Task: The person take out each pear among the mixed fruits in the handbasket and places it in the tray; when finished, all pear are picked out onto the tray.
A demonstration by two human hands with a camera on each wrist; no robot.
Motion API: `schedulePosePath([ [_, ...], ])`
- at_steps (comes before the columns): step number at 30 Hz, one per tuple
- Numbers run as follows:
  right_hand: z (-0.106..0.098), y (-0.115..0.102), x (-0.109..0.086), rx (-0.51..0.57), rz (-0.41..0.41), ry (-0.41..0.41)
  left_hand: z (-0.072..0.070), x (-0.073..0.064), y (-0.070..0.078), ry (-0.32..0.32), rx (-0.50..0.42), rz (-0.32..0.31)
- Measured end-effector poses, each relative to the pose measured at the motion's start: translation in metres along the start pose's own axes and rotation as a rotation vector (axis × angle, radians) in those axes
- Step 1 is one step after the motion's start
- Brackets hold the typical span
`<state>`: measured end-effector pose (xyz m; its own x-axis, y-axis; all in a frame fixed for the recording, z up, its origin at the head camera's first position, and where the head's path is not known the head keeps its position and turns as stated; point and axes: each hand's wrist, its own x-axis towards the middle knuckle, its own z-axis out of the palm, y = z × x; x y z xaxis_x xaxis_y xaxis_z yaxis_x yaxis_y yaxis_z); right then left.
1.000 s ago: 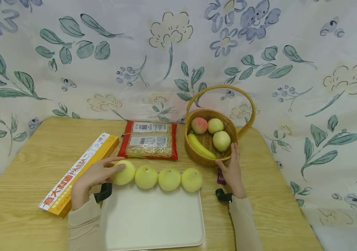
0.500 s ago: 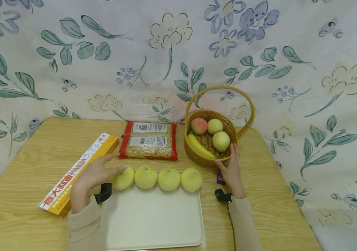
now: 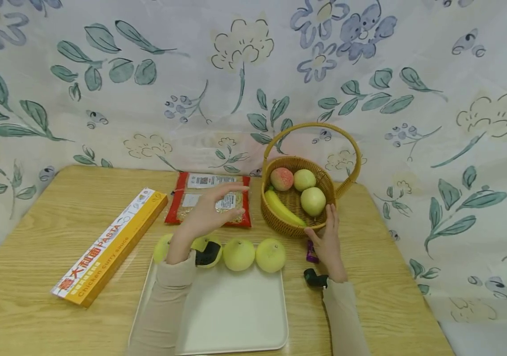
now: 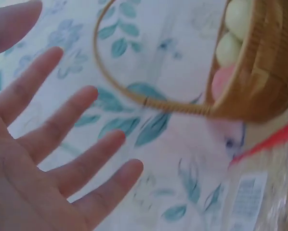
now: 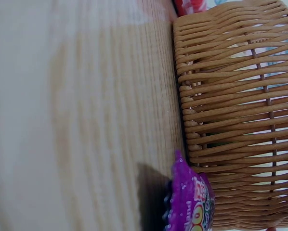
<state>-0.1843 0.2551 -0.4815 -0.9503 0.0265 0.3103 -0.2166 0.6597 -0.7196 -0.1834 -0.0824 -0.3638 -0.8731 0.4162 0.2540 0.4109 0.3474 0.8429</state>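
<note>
My left hand (image 3: pixel 206 212) hovers over the red-edged bag of noodles (image 3: pixel 246 215), its fingers spread and holding nothing. In the left wrist view that hand's palm and straight fingers (image 4: pixel 69 122) show apart from the basket. At the front right of the wicker basket (image 3: pixel 280 226), my right hand (image 3: pixel 331 247) touches the outer side with extended fingers and thumb. Inside the basket lie a peach (image 3: pixel 282 179), a banana (image 3: pixel 285 210) and two pale round fruits (image 3: pixel 313 201). Several round yellow-green fruits (image 3: pixel 239 255) line the far edge of the white tray (image 3: pixel 235 311); my left wrist partly covers two.
A yellow pasta box (image 3: pixel 113 247) lies slanted on the table's left side. A small purple packet (image 3: pixel 311 252) sits beside the basket, under my right hand; the right wrist view shows the packet (image 5: pixel 192 202) against the wicker. A floral cloth (image 3: pixel 217 99) hangs behind the table.
My left hand has let go of the leftmost yellow-green fruit and moved right and away from me, over the noodle bag. My right hand has stayed at the basket.
</note>
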Motion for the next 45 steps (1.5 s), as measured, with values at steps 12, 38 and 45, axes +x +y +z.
schedulePosePath([
  [12, 0.001, -0.003, 0.000, 0.014, 0.018, -0.002, 0.051, 0.085, 0.009, -0.131, -0.235, 0.040],
  [38, 0.001, 0.005, 0.001, 0.009, -0.010, 0.000, 0.137, 0.176, -0.006, -0.250, -0.407, -0.083],
  [45, 0.000, 0.004, 0.003, 0.004, -0.035, 0.013, 0.150, 0.189, -0.004, -0.259, -0.353, -0.069],
])
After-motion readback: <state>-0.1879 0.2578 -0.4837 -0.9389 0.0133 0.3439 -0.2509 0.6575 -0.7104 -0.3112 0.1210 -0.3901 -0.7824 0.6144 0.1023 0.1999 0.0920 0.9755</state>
